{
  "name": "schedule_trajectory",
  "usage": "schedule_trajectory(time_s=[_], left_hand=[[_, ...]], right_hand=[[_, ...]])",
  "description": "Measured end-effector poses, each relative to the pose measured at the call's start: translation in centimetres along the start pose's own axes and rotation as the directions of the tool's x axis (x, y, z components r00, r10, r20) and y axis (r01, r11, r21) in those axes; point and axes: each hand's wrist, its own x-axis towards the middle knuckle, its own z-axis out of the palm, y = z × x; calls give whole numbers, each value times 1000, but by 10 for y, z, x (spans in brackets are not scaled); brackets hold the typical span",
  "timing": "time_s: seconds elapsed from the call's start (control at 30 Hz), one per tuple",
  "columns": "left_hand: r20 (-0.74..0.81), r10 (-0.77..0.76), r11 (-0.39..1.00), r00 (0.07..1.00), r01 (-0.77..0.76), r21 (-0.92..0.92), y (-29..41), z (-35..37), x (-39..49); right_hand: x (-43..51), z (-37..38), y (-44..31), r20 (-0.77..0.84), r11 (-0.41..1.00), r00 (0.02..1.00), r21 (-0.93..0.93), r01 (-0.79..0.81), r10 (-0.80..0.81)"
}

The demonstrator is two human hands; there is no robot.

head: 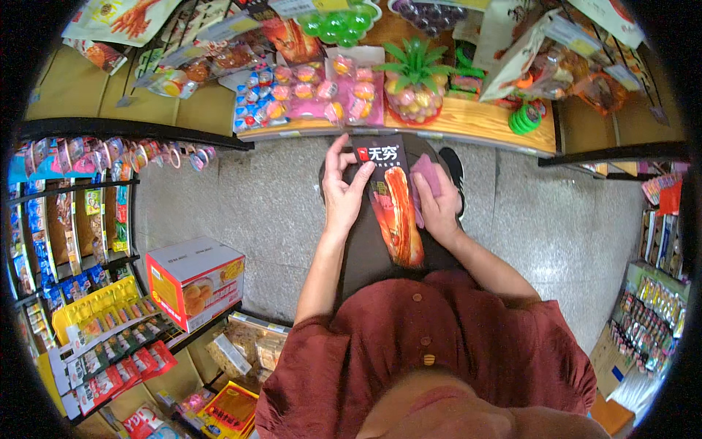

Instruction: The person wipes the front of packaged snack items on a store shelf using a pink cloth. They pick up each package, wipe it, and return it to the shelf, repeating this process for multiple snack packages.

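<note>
A black and orange snack packet (399,214), with a picture of cooked meat on its front, is upright before my body. My left hand (344,189) grips the packet's upper left edge, thumb on the front, fingers partly behind. In my right hand (439,200) is a folded pink cloth (426,175), held beside the packet's right edge; whether that hand also touches the packet is unclear. Just beyond lies a wooden shelf (471,118) bearing small wrapped sweets (307,90) and a pineapple-shaped container (414,93) with green plastic leaves.
Snack packets (219,63) hang from hooks at upper left, others (554,66) at upper right. A printed cardboard box (196,280) stands at lower left near racks of packaged goods (71,219). More shelving (652,307) runs along the right. Grey floor tiles (247,197) lie between.
</note>
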Motion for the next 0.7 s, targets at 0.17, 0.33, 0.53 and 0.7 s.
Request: schedule_trajectory(time_s=[0.17,0.33,0.53,0.7], left_hand=[[187,-174,796,967,250,-551,2,26,-41],[331,-255,684,908,412,-602,-8,25,-74],[236,-245,683,940,341,-646,-8,18,-83],[93,-194,713,977,205,-670,-2,18,-94]], right_hand=[[-7,4,7,-68,994,996,85,66,-60],[-14,0,7,-56,995,998,92,41,-36],[-4,2,-10,90,860,972,453,-234,217],[-10,14,-11,423,736,812,379,-561,401]])
